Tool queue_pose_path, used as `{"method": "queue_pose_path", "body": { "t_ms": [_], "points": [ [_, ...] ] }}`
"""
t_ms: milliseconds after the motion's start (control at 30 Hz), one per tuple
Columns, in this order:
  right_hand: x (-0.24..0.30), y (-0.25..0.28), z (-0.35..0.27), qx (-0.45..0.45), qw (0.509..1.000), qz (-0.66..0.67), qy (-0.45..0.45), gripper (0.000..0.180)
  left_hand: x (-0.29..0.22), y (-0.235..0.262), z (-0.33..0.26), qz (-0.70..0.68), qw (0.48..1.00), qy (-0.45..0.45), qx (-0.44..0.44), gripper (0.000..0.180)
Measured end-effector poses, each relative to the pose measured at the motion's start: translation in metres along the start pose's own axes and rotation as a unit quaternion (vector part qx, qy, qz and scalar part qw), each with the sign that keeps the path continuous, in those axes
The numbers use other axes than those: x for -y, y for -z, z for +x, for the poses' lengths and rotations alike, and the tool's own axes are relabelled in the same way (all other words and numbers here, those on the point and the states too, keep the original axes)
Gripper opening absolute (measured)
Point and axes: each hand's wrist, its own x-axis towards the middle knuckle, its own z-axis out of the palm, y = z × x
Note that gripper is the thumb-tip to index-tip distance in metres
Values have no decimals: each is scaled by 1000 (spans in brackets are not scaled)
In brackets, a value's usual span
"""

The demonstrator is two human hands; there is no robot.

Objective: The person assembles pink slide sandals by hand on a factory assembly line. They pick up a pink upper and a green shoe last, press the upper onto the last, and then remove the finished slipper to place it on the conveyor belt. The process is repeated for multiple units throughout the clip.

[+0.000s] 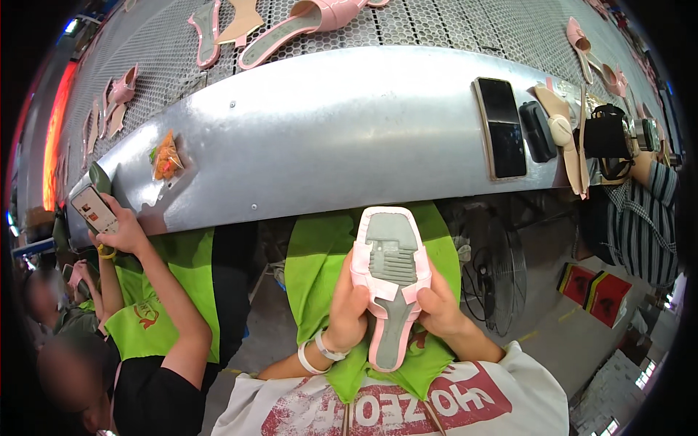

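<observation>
Both my hands grip a pink sandal [392, 254] over my lap, in front of the metal table's near edge. Its grey underside faces me, with the wide squared end pointing away and the narrow heel end toward my body. Pink strap ends lap onto the grey surface at mid-length, and a ridged grey patch shows beyond them. My left hand [349, 311] holds the left edge, thumb lying by the strap. On the opposite edge, my right hand [440, 305] presses its thumb by the other strap. Most of my other fingers are hidden behind the sandal.
The metal table [305, 145] bears a phone [502, 127], a black case [536, 131], beige shoe parts [561, 131] and a small snack bag [167, 158]. Beyond, a mesh conveyor [414, 25] carries pink sandals. A co-worker sits left; a fan [502, 280] stands right.
</observation>
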Motion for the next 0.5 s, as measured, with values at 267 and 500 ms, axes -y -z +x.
{"method": "queue_pose_path", "body": {
  "t_ms": [267,500],
  "points": [
    [-5,0,-5,-37,989,-142,35,73,9,11,-4,121,993,-5,-9,70],
    [-7,9,-6,28,988,-141,54,83,10,18,-6,143,989,-11,25,77]
  ]
}}
